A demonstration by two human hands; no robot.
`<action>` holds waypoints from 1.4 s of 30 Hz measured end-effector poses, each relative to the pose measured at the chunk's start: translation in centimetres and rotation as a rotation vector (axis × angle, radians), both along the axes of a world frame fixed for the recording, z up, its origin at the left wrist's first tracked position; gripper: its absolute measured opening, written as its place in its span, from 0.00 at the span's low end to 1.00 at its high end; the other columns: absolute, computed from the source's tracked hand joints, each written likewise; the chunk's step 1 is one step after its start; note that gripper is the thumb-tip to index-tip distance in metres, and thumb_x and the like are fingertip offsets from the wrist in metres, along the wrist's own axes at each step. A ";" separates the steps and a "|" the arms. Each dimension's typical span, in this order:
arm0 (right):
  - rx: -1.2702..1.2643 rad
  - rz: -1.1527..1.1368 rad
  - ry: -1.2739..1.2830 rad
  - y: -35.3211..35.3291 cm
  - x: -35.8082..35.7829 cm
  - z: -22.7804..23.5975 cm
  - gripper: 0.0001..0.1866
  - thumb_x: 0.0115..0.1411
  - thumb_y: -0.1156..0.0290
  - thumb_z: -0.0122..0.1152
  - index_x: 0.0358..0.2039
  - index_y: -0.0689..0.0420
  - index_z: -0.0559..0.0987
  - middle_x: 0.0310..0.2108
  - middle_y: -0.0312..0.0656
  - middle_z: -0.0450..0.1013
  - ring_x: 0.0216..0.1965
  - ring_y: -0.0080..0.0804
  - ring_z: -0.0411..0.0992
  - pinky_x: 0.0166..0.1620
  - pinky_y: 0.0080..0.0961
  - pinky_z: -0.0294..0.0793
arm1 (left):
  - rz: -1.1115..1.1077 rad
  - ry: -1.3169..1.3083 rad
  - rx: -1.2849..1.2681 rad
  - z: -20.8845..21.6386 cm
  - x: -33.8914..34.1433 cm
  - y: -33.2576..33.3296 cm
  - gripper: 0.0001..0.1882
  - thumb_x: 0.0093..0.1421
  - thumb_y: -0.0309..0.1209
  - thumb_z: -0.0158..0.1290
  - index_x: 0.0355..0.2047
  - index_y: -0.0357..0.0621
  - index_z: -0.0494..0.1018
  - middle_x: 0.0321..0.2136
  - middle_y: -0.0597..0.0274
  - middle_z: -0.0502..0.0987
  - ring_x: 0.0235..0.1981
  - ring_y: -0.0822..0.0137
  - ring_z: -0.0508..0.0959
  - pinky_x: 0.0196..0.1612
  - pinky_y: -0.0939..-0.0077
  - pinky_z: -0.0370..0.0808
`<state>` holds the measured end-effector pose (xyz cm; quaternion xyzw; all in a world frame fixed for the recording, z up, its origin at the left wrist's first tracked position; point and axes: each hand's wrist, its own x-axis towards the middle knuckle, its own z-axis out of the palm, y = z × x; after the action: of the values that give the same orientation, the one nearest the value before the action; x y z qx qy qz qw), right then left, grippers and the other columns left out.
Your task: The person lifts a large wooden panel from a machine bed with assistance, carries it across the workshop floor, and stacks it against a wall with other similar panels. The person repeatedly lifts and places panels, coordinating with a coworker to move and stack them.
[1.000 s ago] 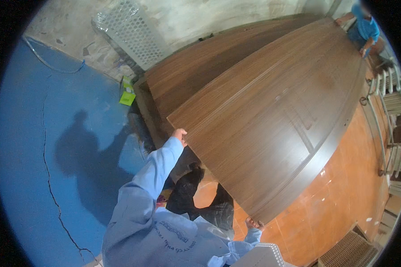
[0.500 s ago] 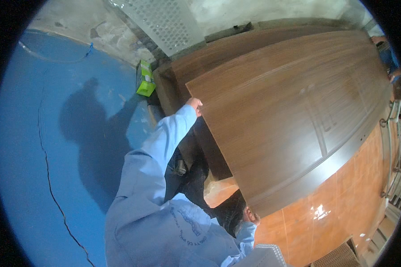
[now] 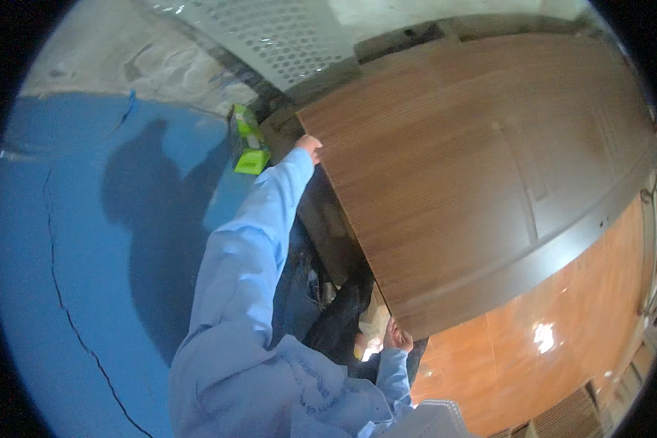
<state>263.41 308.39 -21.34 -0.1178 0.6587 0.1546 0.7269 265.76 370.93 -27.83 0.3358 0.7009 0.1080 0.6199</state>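
A wide brown wooden door panel (image 3: 445, 190) with moulded grooves fills the right half of the view. At its far left corner my left hand (image 3: 310, 147) is closed round the edge, arm stretched out. My right hand (image 3: 397, 336) grips the near corner of the same panel, its fingers curled and partly hidden by the edge. The panel lies tilted, its shiny long edge toward the orange floor. Both sleeves are light blue.
A green box (image 3: 250, 142) stands beside the far left corner. Left of me is a blue wall (image 3: 58, 219) with a long crack. Behind the panel rises a grey perforated sheet (image 3: 285, 44). Glossy orange flooring (image 3: 489, 365) and metal racking (image 3: 646, 248) lie to the right.
The panel's far edge has moved up and away, covering the second brown panel seen behind it before. My left hand has gone slightly farther with it, and my right hand still holds the near corner.
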 end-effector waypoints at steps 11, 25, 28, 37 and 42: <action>-0.080 -0.001 -0.043 4.2 -7.6 -2.8 0.22 0.44 0.81 0.47 0.43 0.62 0.69 0.42 0.46 0.71 0.48 0.49 0.67 0.58 0.51 0.63 | -0.050 -0.204 -0.201 -2.3 -7.8 4.3 0.22 0.56 0.33 0.49 0.51 0.58 0.59 0.52 0.58 0.64 0.52 0.54 0.65 0.50 0.52 0.65; -0.111 0.437 0.210 0.6 -8.5 -3.9 0.15 0.59 0.71 0.48 0.45 0.63 0.65 0.38 0.50 0.68 0.36 0.47 0.71 0.42 0.47 0.75 | -0.140 0.553 0.338 -0.7 -3.5 -19.5 0.37 0.65 0.53 0.33 0.52 0.23 0.63 0.51 0.30 0.67 0.51 0.40 0.69 0.55 0.57 0.66; -0.128 0.795 0.288 -2.6 -8.6 -3.1 0.15 0.58 0.75 0.51 0.46 0.64 0.65 0.34 0.52 0.69 0.32 0.50 0.72 0.35 0.50 0.77 | 0.065 0.497 0.488 1.2 -0.5 -22.7 0.35 0.66 0.51 0.32 0.52 0.24 0.62 0.50 0.29 0.66 0.51 0.39 0.69 0.54 0.54 0.67; -0.827 1.503 -0.240 -14.2 -3.7 -3.7 0.10 0.50 0.76 0.53 0.34 0.62 0.75 0.30 0.45 0.74 0.27 0.36 0.74 0.29 0.31 0.76 | -0.018 0.849 0.595 -0.2 0.4 -23.0 0.32 0.66 0.48 0.30 0.47 0.26 0.66 0.45 0.28 0.70 0.46 0.35 0.71 0.51 0.49 0.68; -1.000 2.069 0.000 -20.5 -4.3 -3.8 0.20 0.47 0.65 0.59 0.39 0.64 0.74 0.34 0.54 0.73 0.35 0.47 0.73 0.42 0.37 0.72 | 0.015 0.839 0.561 -0.8 0.3 -23.0 0.31 0.65 0.48 0.32 0.50 0.28 0.65 0.46 0.30 0.70 0.46 0.37 0.72 0.52 0.51 0.68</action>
<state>259.10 287.92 -25.13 -0.8778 0.2344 0.3989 0.1239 266.03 347.98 -28.64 0.4988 0.8361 0.1524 0.1699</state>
